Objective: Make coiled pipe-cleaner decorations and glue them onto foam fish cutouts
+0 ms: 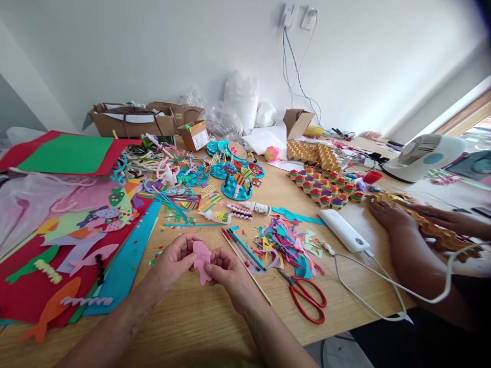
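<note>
Between my two hands is a small pink paper fish (202,261), held above the front of the wooden table. My left hand (180,258) pinches its upper left side between thumb and fingers. On the right, my right hand (226,268) grips its lower edge. Just beyond lie pens (247,249) and a thin wooden stick (255,281). Red-handled scissors (307,296) rest to the right of my right hand. To the left, paper fish in orange (56,306), green (34,265) and pink (94,257) lie on coloured sheets, with crinkled pipe cleaners beside them.
Paper scraps (286,245) are heaped right of centre, near glue bottles (220,217) and a white power bank (344,231) with a cable. Painted egg cartons (326,186) and a fan (425,156) stand farther right. Another person's hands (395,220) press on a brown carton there.
</note>
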A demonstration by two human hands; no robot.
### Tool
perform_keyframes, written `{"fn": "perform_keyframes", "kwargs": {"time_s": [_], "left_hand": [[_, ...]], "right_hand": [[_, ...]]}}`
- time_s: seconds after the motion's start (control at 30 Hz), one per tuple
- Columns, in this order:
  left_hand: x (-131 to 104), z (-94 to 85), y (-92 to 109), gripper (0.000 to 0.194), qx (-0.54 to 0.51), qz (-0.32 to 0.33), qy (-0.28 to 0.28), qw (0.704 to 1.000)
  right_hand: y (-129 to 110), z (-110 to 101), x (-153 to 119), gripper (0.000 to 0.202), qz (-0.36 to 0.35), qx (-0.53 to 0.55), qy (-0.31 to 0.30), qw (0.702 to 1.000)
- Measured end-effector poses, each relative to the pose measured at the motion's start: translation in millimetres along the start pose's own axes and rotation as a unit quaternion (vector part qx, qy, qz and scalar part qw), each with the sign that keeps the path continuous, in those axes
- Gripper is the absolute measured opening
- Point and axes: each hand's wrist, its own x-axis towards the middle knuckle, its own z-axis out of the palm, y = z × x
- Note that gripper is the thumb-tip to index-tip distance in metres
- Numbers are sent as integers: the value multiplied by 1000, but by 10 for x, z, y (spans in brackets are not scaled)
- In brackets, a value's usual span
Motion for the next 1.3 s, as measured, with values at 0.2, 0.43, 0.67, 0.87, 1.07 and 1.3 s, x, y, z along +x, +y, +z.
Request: {"fn": "perform_keyframes", "kwargs": {"time_s": [0.2,0.43,0.67,0.87,1.07,1.3], "left_hand": [[61,-62,-29,33,11,-1,-25,1000],[79,-74,-122,33,42,25,-40,998],[99,-118,-220,31,106,70,-26,992],[75,-126,-233,32,139,70,-34,987],[38,-144,-312,29,213,58,-35,975],[23,-135,-391,34,315,61,-6,947]], "right_hand": [[-108,-87,71,24,-61,-53,38,996],[-117,-53,198,14,-58,-96,-26,993],[-81,-19,208,15,-41,-61,-20,997],[-69,-34,224,13,-64,-81,-16,995],[55,-26,249,4,-33,-155,-6,987],[137,-9,216,14,-71,-425,31,902]]}}
